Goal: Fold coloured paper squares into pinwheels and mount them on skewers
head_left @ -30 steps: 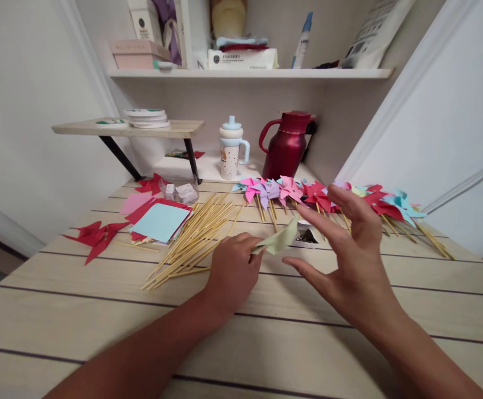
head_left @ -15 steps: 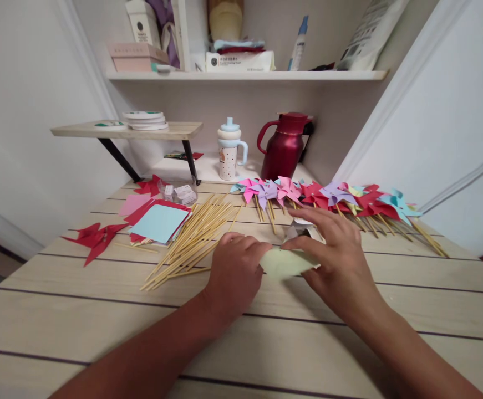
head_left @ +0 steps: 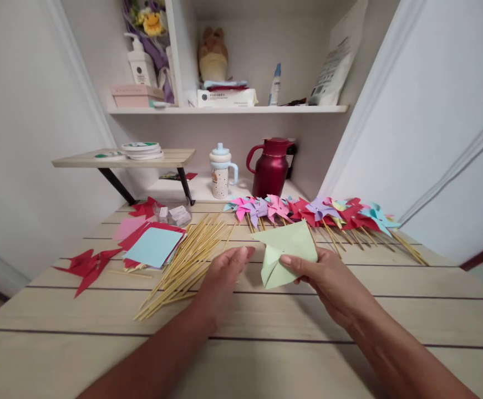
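Observation:
My right hand (head_left: 326,280) holds a folded pale green paper (head_left: 285,252) lifted above the wooden table (head_left: 266,316), with the thumb pressed on its folded flap. Just left of the paper is my left hand (head_left: 222,274), fingers loosely apart and holding nothing, close to the paper's left corner. A pile of thin wooden sticks (head_left: 185,255) lies just left of that hand. Behind the paper runs a row of finished paper pinwheels on sticks (head_left: 311,213), pink, purple, red and light blue.
A stack of coloured paper squares with light blue on top (head_left: 153,246) lies left of the sticks, with red cut paper (head_left: 85,265) further left. A red jug (head_left: 271,168) and a lidded cup (head_left: 220,172) stand at the back. Shelves hang above.
The green paper was pressed on the table by both hands; now my right hand has lifted it and the left hand has let go. The camera has tilted upward.

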`<state>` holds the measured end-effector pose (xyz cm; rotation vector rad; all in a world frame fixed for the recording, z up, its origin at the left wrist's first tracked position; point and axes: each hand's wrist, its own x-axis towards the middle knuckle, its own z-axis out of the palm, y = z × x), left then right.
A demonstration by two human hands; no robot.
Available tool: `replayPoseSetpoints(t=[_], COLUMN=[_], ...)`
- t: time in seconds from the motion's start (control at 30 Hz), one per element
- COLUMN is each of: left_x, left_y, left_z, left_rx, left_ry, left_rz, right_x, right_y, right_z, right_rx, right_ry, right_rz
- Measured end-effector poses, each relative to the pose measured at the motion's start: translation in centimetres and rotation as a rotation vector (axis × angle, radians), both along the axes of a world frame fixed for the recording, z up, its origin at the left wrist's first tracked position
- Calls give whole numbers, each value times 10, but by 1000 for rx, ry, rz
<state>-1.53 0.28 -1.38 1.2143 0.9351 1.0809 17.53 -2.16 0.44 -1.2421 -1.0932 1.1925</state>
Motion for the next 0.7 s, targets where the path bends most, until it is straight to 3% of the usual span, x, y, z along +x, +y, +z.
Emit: replayPoseSetpoints(t=[0.1,0.27,0.57,0.7], left_x=[6,9,4,3], left_y=[-6,-10,-3,-1], left_z=[1,5,-7,-10], left_rx=[-32,-30,-7,-51], left_ry=[-112,-107,54,49], left_rz=[-203,-288,-63,-2], right_x=[-1,-3,-7,-8], right_y=[0,1,-3,-6], right_z=[-2,-5,-3,0], right_rx=[-33,-83,-124,-48], right_ry=[32,25,17,84], right_rz=[51,115,197,258])
